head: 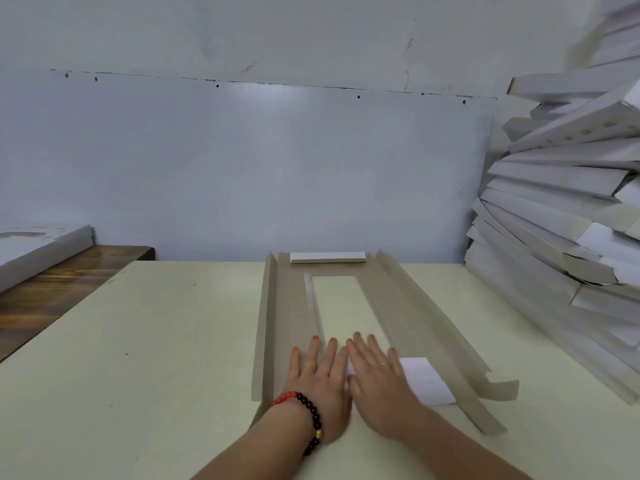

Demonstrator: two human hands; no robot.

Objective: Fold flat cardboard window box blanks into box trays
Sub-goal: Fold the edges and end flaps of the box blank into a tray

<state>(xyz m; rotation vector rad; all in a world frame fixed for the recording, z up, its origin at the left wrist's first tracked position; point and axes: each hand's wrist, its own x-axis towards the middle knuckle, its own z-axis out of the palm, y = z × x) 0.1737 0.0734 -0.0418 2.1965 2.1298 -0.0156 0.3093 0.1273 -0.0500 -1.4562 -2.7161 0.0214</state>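
Pale grey wall panels (242, 161) closed off the back of the room, and in front of them stretched a cream table (138, 341), with a strip of dark wooden bench (62, 282) showing at its left edge. On the table, running away from the person, lay a long cardboard blank (408, 317) with a rectangular window cut through its middle; its left side flap (265, 323) stood partly raised, its right flap lay lower, and a white end flap (327, 257) was folded up at the far end. Both hands pressed flat on the near end of the blank, side by side and touching. On the left hand (320, 379) the fingers were straight and spread, with a red and black bead bracelet (304, 415) on the wrist. On the right hand (375, 379) the fingers were likewise straight, covering part of a white near flap (427, 381). At the right stood a tall, leaning stack of folded trays (561, 209).
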